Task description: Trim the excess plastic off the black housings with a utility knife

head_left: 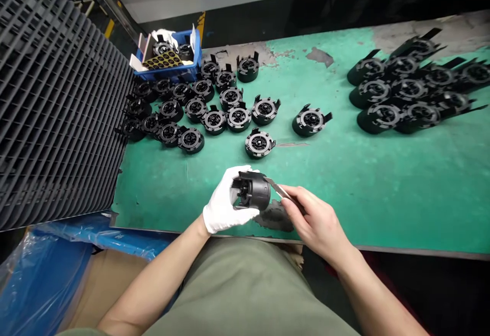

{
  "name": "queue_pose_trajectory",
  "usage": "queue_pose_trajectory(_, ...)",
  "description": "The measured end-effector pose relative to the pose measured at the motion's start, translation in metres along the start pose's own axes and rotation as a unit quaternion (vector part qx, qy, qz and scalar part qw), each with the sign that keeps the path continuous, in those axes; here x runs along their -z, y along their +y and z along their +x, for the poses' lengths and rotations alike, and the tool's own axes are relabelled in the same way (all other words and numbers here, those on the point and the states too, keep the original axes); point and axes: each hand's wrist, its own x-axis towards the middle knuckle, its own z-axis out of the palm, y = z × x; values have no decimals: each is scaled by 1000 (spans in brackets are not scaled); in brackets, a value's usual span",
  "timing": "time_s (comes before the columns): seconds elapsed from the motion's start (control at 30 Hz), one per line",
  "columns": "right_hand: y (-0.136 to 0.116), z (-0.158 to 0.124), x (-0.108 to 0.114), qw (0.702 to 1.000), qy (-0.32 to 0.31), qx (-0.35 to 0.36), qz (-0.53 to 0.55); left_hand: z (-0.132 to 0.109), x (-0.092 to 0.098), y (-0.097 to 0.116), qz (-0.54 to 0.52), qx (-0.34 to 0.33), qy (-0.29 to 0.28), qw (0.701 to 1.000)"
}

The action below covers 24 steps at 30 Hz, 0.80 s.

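My left hand point(224, 204), in a white glove, is wrapped round a black round plastic part point(252, 191) held on its side above the near edge of the green table point(383, 188). My bare right hand point(316, 218) pinches a thin metal blade point(276, 187) whose tip touches the part's right rim. Several like black round parts point(214, 106) lie face up in a cluster at the back left. A second group point(409, 93) lies at the back right.
A stack of dark ribbed trays point(57, 101) fills the left side. A blue bin point(170, 57) with parts and a white cloth stands at the back left. A cardboard box lined with blue plastic point(49, 269) sits below the table's left corner.
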Motion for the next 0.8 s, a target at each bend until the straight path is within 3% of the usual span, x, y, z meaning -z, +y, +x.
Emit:
queue_pose_trajectory(0.17, -12, 5, 2, 1000, 22, -7, 10, -2, -4, 2, -16, 13, 2, 1000)
queue_pose_trajectory(0.3, -13, 4, 7, 998, 21, -56, 20, -5, 0, -1, 112, -2, 34, 993)
queue_pose_trajectory(0.37, -10, 2, 5, 997, 11, -77, 29, -7, 3, -9, 260, -20, 94, 961)
queue_pose_trajectory(0.43, -6, 2, -3, 994, 3, -99, 41, -9, 5, -21, 411, -43, 162, 896)
queue_pose_trajectory(0.5, -4, 3, -19, 990, -2, -124, 70, -10, 5, -35, 493, -70, 209, 841)
queue_pose_trajectory(0.53, -3, 5, -30, 987, -3, -134, 88, -10, 4, -41, 505, -84, 222, 830)
queue_pose_trajectory(0.6, -5, 9, -52, 982, -5, -144, 126, -12, 0, -49, 481, -107, 238, 837)
queue_pose_trajectory(0.67, -6, 15, -70, 978, -7, -141, 153, -15, -3, -50, 423, -106, 240, 867)
queue_pose_trajectory(0.8, 0, 27, -75, 978, -13, -111, 177, -24, 9, -37, 337, -67, 159, 926)
